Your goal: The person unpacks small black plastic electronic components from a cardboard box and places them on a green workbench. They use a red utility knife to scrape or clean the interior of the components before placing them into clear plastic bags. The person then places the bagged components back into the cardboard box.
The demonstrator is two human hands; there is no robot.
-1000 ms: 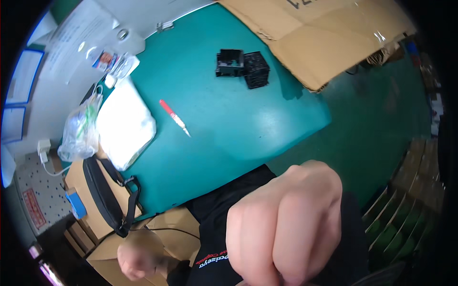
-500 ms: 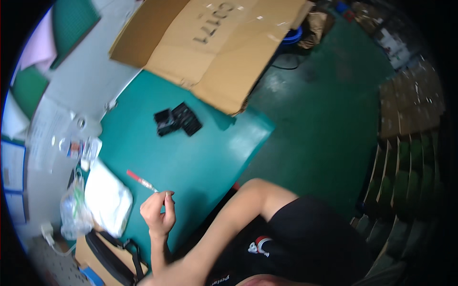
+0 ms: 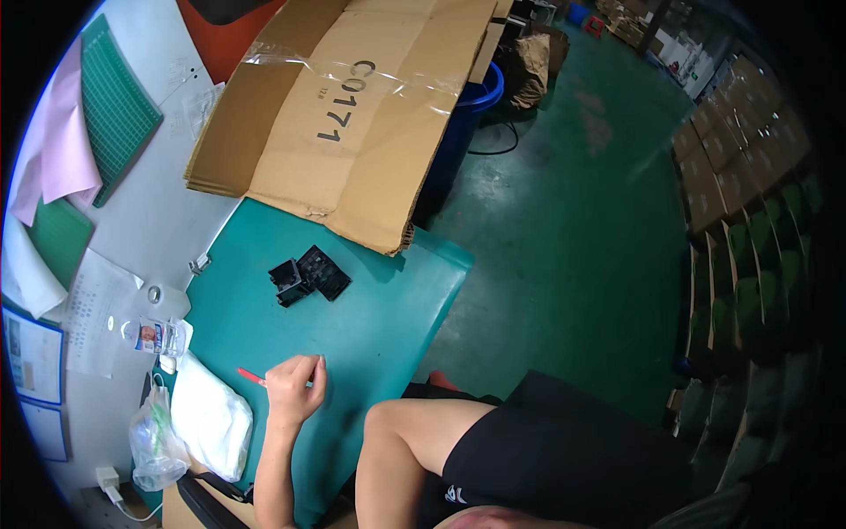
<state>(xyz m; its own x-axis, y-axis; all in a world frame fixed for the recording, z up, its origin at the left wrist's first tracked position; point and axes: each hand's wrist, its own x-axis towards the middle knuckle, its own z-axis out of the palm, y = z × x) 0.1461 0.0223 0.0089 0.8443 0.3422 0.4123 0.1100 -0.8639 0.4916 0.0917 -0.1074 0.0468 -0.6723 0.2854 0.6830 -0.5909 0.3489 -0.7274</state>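
You seem poised to start, left hand in a loose fist partly hiding a red pen, grip unclear, right hand out of view; taking the black parts beyond, on the green table, would need that fist uncurled.

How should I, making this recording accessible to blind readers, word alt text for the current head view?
A person's curled left hand, over a green table, partly hides a slim red object; the right hand is out of view. Two black boxy parts lie farther off, near a large cardboard box, and a white package lies at the left.
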